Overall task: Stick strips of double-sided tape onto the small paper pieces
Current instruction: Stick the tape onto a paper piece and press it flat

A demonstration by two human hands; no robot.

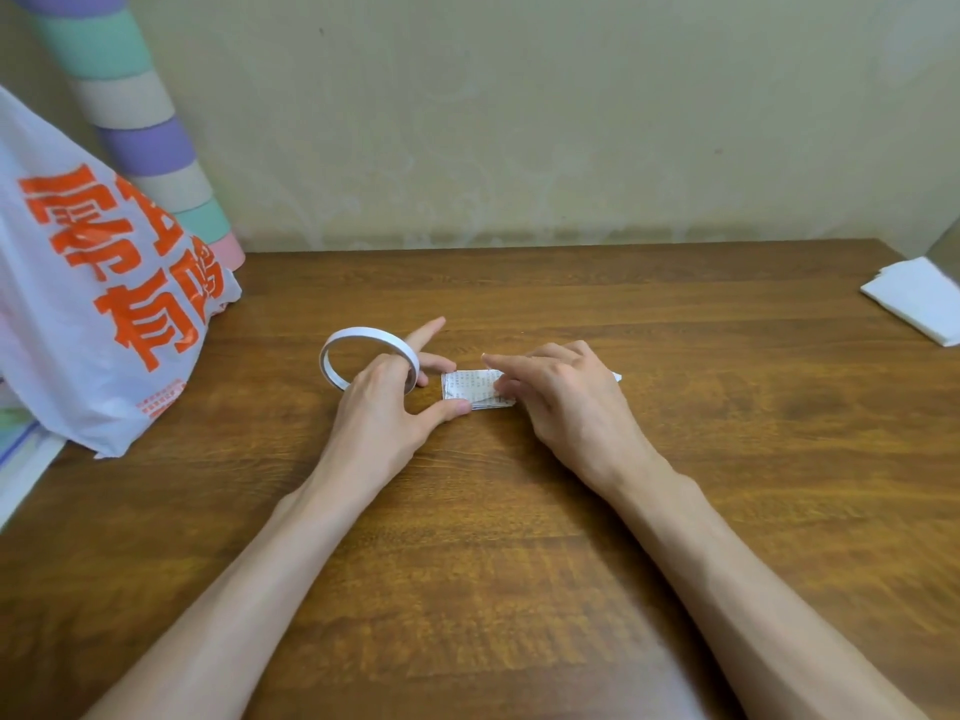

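Tape roll [363,333] left of paper piece [470,387]; bag [93,304] far-left; tissues [919,304], perhaps, far-right.

The table [727,433] is brown wood-grain, smooth with a low sheen, and the wall [519,122] behind it is matt beige paint, blotchy and stained along the bottom. The tape roll [358,333] has a smooth white paper backing with a slight gloss, while the paper piece [470,388] is thin, matt and finely printed. The bag [78,330] is thin white plastic, glossy and creased, with orange print; the striped roll [145,142] looks matt and soft in pastel bands, and the tissues [919,298] are soft, matt white paper.
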